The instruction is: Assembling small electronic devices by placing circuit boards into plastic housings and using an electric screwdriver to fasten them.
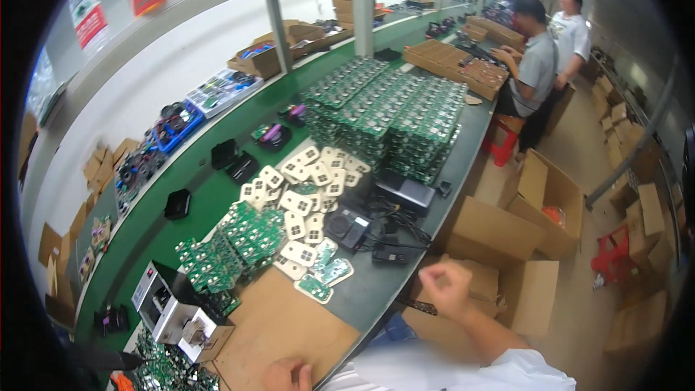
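Observation:
My left hand (288,375) is at the lower edge, over the brown cardboard sheet (289,318) on the bench. Its fingers are curled; whatever they may hold is hidden. My right hand (447,288) is raised off the bench's front edge, above open cardboard boxes. Its fingers are closed, with nothing showing in them. Beyond the sheet lie three cream plates with green circuit boards (313,289). A heap of cream plates with dark square cut-outs (297,203) spreads behind them. Panels of green boards (250,232) lean left of the heap.
A silver-and-black bench device (165,304) stands left, beside loose boards (163,366). Tall stacks of board panels (391,112) rise at the back. A black box-shaped device (347,228) and cables lie near the front edge. Two people (534,58) are farther right, near a red stool (502,141).

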Demonstrator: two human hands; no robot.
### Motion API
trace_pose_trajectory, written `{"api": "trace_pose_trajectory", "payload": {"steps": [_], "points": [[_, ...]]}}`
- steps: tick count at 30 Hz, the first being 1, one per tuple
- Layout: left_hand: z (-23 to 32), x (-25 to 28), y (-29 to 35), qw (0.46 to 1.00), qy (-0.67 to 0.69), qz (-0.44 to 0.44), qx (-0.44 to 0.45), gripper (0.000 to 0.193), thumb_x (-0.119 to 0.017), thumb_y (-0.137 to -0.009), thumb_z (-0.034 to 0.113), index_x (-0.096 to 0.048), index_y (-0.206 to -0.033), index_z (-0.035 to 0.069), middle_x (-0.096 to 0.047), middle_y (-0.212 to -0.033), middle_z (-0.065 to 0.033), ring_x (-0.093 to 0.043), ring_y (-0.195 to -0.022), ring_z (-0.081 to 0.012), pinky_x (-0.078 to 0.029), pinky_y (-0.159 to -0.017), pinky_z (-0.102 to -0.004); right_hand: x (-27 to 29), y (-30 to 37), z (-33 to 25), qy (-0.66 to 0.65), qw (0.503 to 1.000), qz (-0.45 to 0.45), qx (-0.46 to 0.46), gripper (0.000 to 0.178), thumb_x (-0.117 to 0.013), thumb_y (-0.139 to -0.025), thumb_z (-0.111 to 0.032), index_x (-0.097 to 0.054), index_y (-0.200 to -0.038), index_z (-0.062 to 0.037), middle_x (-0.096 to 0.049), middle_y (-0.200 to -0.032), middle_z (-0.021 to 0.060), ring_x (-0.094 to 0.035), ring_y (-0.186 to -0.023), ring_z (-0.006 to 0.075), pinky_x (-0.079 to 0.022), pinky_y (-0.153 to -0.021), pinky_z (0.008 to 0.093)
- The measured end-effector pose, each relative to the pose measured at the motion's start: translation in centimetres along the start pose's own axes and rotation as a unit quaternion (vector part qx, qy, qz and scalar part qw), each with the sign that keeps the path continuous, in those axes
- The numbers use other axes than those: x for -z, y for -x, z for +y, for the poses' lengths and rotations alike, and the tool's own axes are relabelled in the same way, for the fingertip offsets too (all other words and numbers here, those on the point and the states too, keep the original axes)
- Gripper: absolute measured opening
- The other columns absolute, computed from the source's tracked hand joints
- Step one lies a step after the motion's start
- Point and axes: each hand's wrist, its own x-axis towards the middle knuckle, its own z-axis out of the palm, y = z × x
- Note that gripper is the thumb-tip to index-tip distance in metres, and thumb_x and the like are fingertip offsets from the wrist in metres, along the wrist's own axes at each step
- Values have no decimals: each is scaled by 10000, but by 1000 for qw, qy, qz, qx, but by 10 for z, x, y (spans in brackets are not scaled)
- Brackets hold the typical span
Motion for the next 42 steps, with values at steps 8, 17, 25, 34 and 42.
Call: {"api": "trace_pose_trajectory", "payload": {"steps": [8, 17, 25, 34, 42], "points": [[0, -1, -3, 999, 23, 3, 44, 146, -685, -873, 124, -659, -938, -4, -670, -854, -166, -644, -734, -309, -518, -662, -351, 20, -53, 56, -73, 975, 117, -172, 168, -732, -847, -126, -643, -914, -1, -658, -786, 50, -608, -703, 110, -499, -582, 247], [-7, -3, 1, 998, 1, -7, 56, 146, -682, -877, 112, -654, -944, -15, -663, -839, -171, -633, -722, -312, -509, -642, -357, 13, -127, 112, 145, 989, 23, -34, 500, -780, -728, -226, -579, -1142, -28, -580, -1077, 155, -561, -988, 339, -461, -895, 430], [-3, -4, -2, 995, -3, -4, 95, 158, -686, -885, 132, -658, -948, -10, -657, -821, -158, -619, -688, -270, -497, -610, -333, 15, -139, 114, 166, 981, -92, -49, 412, -768, -758, -198, -600, -1109, -62, -635, -1004, 123, -589, -978, 311, -473, -867, 408], [-9, -5, 4, 989, 22, -10, 144, 206, -704, -878, 184, -669, -970, 3, -668, -804, -108, -601, -654, -202, -483, -575, -283, 20, -135, 131, 131, 987, 75, -60, 365, -767, -783, -187, -557, -1021, -7, -604, -998, 141, -604, -871, 288, -498, -787, 397], [-9, -4, 6, 985, 41, -15, 166, 242, -694, -883, 208, -664, -1007, 2, -672, -830, -124, -612, -681, -207, -495, -601, -298, 35, -198, 176, 261, 952, 133, -94, 394, -755, -803, -313, -586, -1046, -53, -616, -999, 125, -618, -921, 307, -506, -789, 420]]}}
